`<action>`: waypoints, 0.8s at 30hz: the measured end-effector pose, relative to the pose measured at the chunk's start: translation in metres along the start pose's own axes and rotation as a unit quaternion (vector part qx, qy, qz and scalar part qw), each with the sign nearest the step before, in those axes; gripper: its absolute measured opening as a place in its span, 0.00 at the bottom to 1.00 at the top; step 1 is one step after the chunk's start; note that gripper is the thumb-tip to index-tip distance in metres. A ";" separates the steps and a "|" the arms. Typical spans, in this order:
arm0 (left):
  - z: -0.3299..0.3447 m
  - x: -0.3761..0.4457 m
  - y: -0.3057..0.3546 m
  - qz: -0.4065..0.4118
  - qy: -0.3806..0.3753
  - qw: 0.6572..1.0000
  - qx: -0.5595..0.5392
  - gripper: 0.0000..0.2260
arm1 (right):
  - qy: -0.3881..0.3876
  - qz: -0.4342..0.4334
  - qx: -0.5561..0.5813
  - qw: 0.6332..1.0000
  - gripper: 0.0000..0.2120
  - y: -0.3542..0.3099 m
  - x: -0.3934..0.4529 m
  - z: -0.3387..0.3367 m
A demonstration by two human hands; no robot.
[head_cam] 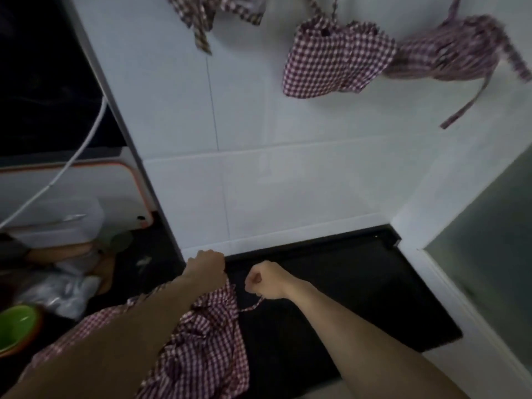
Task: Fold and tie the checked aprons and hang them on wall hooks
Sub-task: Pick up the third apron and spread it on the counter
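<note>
**Now both hands on one apron, hooks far at 12–1 o'clock**

Nearest: checked apron [207, 335] bunched on the dark bench [359, 298], draped under the left forearm, long axis running from 7 o'clock up toward 1 o'clock. Left hand [205, 269] sits at the apron's top end, fingers curled in a fist over the cloth edge. Right hand [266, 280] just beside it at 3 o'clock, also fisted, holding the thin apron tie [253, 307], which runs back to the bundle at its 8 o'clock. Hands near each other, not touching; strap pulled fairly taut between them. Looks like the tying step, knot not visibly finished.

Farther: white tiled wall [244, 174] rises straight behind the bench. Three tied aprons already hang high on it: one at 12 o'clock [213, 12], one at 1 o'clock [336, 59], one blurred further right [457, 50]. The hooks themselves can't be made out. Hanging means lifting up and away; the right hand is nearer any free spot right of those.

Off left at 9 o'clock: green bowl [17, 326], white cable [77, 156].
</note>
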State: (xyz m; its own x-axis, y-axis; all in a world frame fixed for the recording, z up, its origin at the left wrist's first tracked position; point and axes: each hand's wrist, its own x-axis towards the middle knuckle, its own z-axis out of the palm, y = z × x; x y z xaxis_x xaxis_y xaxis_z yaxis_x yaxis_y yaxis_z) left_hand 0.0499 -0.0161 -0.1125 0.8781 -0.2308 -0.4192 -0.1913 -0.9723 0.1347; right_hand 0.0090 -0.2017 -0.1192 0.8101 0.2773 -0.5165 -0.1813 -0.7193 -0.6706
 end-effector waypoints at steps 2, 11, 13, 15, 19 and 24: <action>0.022 -0.006 -0.027 -0.054 0.022 0.998 0.002 0.21 | -0.029 -0.003 -0.001 1.000 0.13 0.002 0.010 0.030; 0.103 -0.021 -0.119 -0.157 -0.038 0.980 -0.115 0.28 | -0.112 0.017 -0.036 0.993 0.44 0.013 0.050 0.125; 0.102 -0.022 -0.120 -0.141 -0.012 0.983 -0.120 0.23 | -0.110 0.041 -0.057 0.991 0.46 0.009 0.054 0.128; 0.094 -0.019 -0.113 -0.125 0.009 0.984 -0.127 0.20 | -0.106 0.064 -0.051 0.991 0.50 0.002 0.057 0.129; 0.063 -0.008 -0.088 -0.085 0.030 0.969 -0.228 0.13 | -0.033 0.027 0.060 0.997 0.44 -0.014 0.059 0.126; 0.010 -0.007 -0.057 0.005 0.064 0.914 -0.400 0.09 | 0.076 -0.019 0.239 0.968 0.12 -0.030 0.049 0.089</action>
State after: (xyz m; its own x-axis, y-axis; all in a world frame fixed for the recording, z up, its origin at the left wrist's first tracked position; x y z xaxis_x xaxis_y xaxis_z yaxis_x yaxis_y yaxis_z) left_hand 0.0506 0.0404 -0.1265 0.9323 -0.1833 -0.3118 0.1367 -0.6194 0.7730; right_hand 0.0047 -0.1098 -0.1716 0.8876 0.1753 -0.4260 -0.3566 -0.3240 -0.8763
